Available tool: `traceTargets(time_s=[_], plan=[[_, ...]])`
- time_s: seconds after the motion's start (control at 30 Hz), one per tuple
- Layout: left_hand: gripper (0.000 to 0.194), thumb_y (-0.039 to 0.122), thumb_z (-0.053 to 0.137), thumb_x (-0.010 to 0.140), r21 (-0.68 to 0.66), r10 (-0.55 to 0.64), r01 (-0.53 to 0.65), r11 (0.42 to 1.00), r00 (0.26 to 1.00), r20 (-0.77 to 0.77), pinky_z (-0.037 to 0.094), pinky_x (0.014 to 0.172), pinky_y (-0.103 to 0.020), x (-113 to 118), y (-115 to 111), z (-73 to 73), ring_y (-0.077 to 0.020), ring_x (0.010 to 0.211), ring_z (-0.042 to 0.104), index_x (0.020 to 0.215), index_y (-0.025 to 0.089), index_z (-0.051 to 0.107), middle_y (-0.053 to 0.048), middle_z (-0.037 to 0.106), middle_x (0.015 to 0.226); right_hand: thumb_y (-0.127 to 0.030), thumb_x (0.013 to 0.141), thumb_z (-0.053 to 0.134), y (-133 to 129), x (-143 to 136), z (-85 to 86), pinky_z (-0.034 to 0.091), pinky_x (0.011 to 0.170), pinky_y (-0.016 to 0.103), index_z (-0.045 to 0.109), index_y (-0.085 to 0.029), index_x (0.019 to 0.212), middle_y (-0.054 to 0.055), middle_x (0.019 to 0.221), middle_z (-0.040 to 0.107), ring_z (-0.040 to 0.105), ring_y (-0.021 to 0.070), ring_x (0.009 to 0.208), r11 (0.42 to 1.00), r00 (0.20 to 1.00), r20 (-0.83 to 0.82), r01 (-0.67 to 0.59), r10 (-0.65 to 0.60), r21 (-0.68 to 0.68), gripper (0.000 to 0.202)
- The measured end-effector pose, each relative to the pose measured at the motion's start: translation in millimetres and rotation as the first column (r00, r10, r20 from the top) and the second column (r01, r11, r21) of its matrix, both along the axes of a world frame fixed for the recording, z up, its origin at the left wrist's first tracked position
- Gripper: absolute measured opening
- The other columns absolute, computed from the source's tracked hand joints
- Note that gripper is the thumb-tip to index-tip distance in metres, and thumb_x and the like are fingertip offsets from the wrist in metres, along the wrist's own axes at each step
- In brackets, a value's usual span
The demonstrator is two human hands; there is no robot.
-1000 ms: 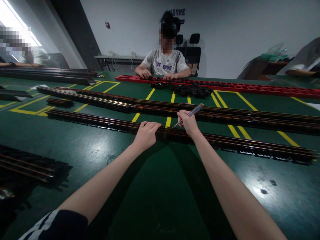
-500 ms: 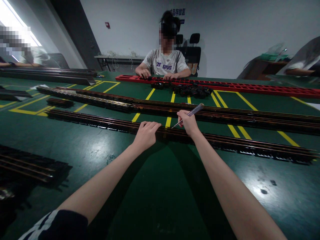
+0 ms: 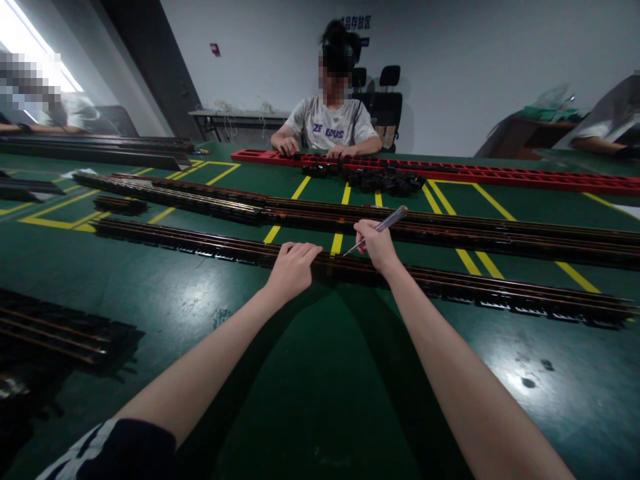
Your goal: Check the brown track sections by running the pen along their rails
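Observation:
A long dark rail strip (image 3: pixel 480 290) with copper-coloured lines lies across the green table in front of me. My left hand (image 3: pixel 294 268) rests on the strip near its middle, fingers closed over its upper edge. My right hand (image 3: pixel 376 245) is closed around a screwdriver-like tool (image 3: pixel 393 219) with a clear handle. The tool's thin shaft slants down to the left, and its tip is at the strip, just right of my left fingertips. Whether the tip touches the strip is too small to tell.
More dark strips (image 3: pixel 450 233) lie just beyond, and another stack (image 3: pixel 55 330) is at the near left. Across the green table (image 3: pixel 150 287), a person (image 3: pixel 333 127) works at a red frame (image 3: pixel 530 179) beside black parts (image 3: pixel 385 181). Other people are at both sides.

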State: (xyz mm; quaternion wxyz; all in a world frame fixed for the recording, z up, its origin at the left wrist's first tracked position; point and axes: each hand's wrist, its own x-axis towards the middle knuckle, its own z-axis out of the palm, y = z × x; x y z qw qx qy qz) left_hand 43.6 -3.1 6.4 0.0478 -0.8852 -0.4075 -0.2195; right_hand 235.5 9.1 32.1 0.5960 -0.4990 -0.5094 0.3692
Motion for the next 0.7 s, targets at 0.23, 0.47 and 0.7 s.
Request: traceTargets(time_s=[0.23,0.47,0.7], plan=[[0.045,0.001,0.036,0.080,-0.009,0.003,-0.003,1.000,1.000,-0.004,0.040,0.098,-0.045,0.6,-0.2,0.3,-0.0247,0.112,0.060,0.117,0.012,0.060,-0.012,0.067,0.118,-0.019,0.074,0.052,0.1,-0.3,-0.4,0.027,0.038,0.024,0.042,-0.021,0.039,-0.006,0.034,0.036,0.033,0.0077,0.032,1.000,1.000,0.011,0.008,-0.008,-0.010,0.036],[0.045,0.000,0.036,0.080,0.002,0.001,-0.001,1.000,1.000,-0.002,0.041,0.097,-0.044,0.8,-0.4,-0.3,-0.0250,0.111,0.060,0.116,0.012,0.060,-0.012,0.068,0.117,-0.022,0.073,0.052,2.0,0.9,-1.9,0.027,0.039,0.023,0.042,-0.021,0.040,-0.005,0.034,0.036,0.033,0.0079,0.033,1.000,0.999,0.033,0.004,-0.004,0.001,0.035],[0.044,0.000,0.036,0.081,-0.003,0.002,-0.002,1.000,1.000,0.000,0.040,0.098,-0.044,0.6,0.0,-0.5,-0.0243,0.111,0.060,0.116,0.012,0.060,-0.012,0.068,0.117,-0.022,0.074,0.052,2.7,2.4,-4.4,0.027,0.039,0.024,0.042,-0.021,0.041,-0.006,0.035,0.035,0.033,0.0083,0.034,1.000,0.999,0.035,-0.010,0.009,0.010,0.035]])
